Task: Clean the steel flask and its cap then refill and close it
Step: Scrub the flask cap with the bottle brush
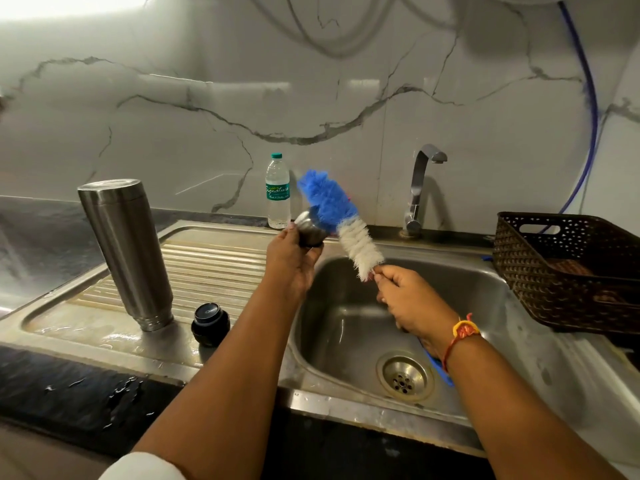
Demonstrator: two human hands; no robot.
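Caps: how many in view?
2. Steel cap held in the left hand over the sink's edge; black cap on the drainboard beside the flask.

A dark tabletop [69,393] carries a steel sink unit whose ribbed drainboard [207,265] is wet. On the drainboard the steel flask [126,252] stands inverted. Just right of the flask sits a black stopper [210,323]. Behind the flask, farther right, a plastic water bottle [277,192] stands by the wall. Far right of the flask rests a brown basket [568,268].
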